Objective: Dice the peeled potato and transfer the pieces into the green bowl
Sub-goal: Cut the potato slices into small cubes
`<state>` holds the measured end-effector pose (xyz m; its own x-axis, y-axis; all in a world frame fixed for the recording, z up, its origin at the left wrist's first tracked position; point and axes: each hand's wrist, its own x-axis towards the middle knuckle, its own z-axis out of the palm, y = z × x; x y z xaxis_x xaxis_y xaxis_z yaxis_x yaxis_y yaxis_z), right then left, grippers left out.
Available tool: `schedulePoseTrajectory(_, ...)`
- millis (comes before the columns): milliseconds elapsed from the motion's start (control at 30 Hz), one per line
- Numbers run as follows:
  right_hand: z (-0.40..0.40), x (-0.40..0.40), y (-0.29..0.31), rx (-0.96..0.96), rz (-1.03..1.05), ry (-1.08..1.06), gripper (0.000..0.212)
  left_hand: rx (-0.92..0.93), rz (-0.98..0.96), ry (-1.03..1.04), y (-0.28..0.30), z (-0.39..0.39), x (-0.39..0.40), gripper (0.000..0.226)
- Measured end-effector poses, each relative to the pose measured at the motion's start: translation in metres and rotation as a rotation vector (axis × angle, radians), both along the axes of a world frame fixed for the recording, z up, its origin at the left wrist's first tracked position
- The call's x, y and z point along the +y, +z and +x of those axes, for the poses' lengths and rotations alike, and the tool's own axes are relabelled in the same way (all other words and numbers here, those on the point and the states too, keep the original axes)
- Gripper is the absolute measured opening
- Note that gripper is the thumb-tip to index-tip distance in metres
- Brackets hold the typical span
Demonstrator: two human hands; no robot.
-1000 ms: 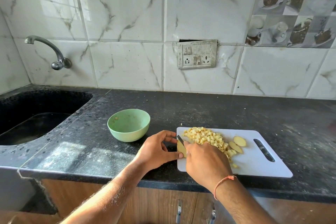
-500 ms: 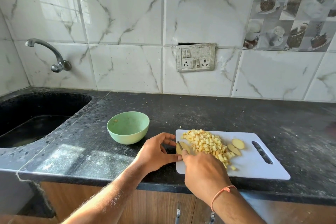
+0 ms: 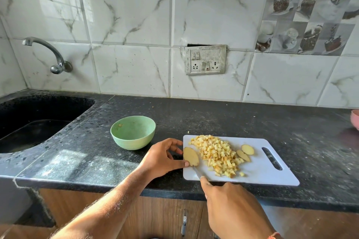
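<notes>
Potato slice (image 3: 191, 156) touches left hand (image 3: 162, 158), ahead of right hand (image 3: 231, 205).

No readable text, label, brand or number shows anywhere in the view: the switch plate (image 3: 206, 59) on the wall tiles carries only unmarked switches and sockets, the picture tiles (image 3: 308, 18) at the wall's upper right show cups and desserts without lettering, and the cutting board (image 3: 272, 175) and the green bowl (image 3: 133, 133) bear no print that can be made out
</notes>
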<state>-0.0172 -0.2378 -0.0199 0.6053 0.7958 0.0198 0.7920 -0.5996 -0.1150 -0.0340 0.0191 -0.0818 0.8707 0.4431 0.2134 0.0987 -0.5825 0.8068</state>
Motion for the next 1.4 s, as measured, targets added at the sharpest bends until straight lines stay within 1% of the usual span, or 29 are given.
schedulePoseTrajectory(167, 0.002, -0.012, 0.008, -0.014, 0.187, -0.009, 0.053, -0.002, -0.039, -0.034, 0.0, 0.0, 0.001, 0.053)
schedulePoseTrajectory(267, 0.003, -0.002, 0.01, -0.053, 0.251, -0.024, 0.052, -0.006, -0.067, -0.043, -0.001, 0.001, 0.002, 0.049)
schedulePoseTrajectory(400, 0.009, 0.022, 0.006, -0.076, 0.231, -0.054, 0.056, 0.003, -0.072, -0.05, -0.001, 0.001, 0.002, 0.05)
schedulePoseTrajectory(633, 0.018, 0.051, 0.0, -0.065, 0.216, -0.074, 0.05, 0.015, -0.086, -0.063, 0.0, 0.003, 0.003, 0.054)
schedulePoseTrajectory(733, 0.018, 0.057, -0.003, -0.103, 0.146, -0.071, 0.057, 0.037, -0.065, -0.047, 0.0, 0.004, 0.005, 0.059)
schedulePoseTrajectory(933, 0.017, 0.064, -0.007, -0.12, 0.041, -0.067, 0.066, 0.068, -0.055, -0.041, 0.003, 0.006, 0.008, 0.067)
schedulePoseTrajectory(1400, 0.022, 0.06, -0.012, -0.127, 0.112, -0.069, 0.06, 0.061, -0.101, -0.045, 0.001, 0.008, 0.011, 0.067)
